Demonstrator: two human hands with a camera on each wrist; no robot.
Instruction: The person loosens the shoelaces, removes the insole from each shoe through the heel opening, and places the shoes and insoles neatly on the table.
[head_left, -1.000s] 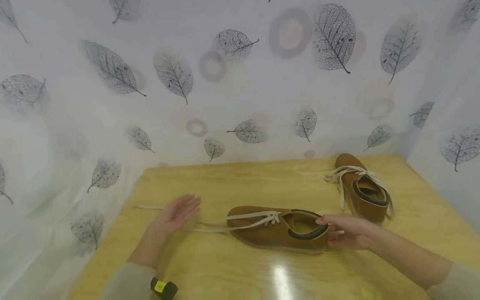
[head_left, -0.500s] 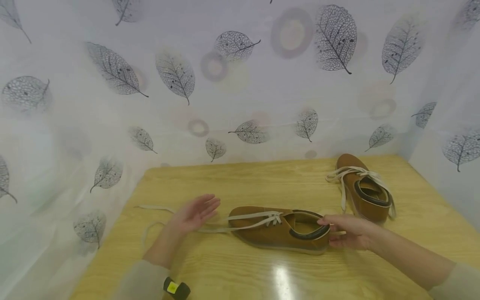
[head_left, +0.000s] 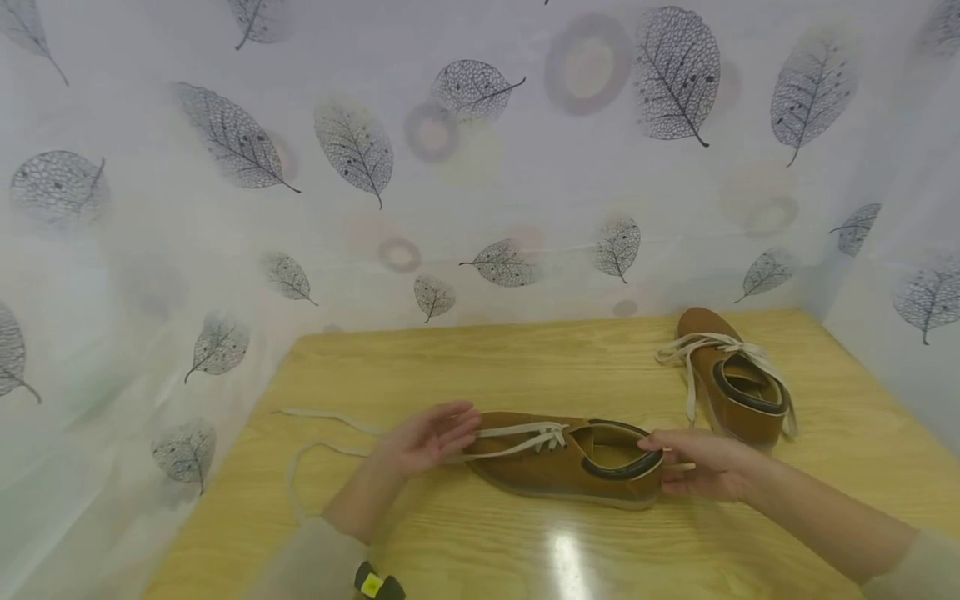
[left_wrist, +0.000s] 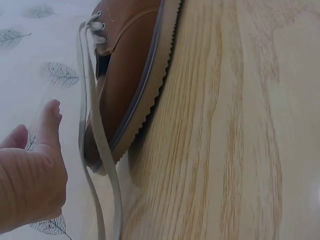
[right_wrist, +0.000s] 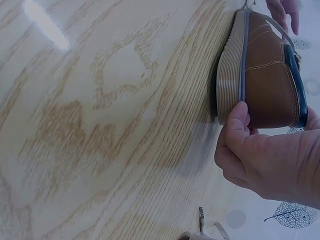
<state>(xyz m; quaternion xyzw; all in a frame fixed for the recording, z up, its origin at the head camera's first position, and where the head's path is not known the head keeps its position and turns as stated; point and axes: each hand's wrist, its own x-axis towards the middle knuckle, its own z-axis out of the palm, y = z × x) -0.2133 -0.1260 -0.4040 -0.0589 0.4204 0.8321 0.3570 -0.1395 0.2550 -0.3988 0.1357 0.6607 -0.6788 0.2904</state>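
Observation:
A brown lace-up shoe (head_left: pixel 540 475) lies on the wooden table, toe to the left, its dark-lined opening facing up. At its heel is my right hand (head_left: pixel 708 467), gripping the back with thumb at the collar and fingers lower down. In the right wrist view, fingertips (right_wrist: pixel 240 112) reach the heel just above the ridged sole. My left hand (head_left: pixel 431 437) is by the toe, palm turned inward and fingers extended, holding nothing. The untied pale laces (left_wrist: pixel 97 115) run from the eyelets over the toe; in the head view they pass behind that hand and trail left across the table.
A second brown shoe (head_left: pixel 738 400) with pale laces stands at the back right, close behind my right hand. The table (head_left: pixel 420 358) meets a white leaf-print sheet (head_left: pixel 510 192) along its back and sides. A dark band with a yellow patch (head_left: pixel 378 583) sits at my left wrist.
My left hand has moved right, from over the trailing laces to the shoe's toe, uncovering more lace behind it. The right hand keeps its grip on the heel, and the shoe stays in place.

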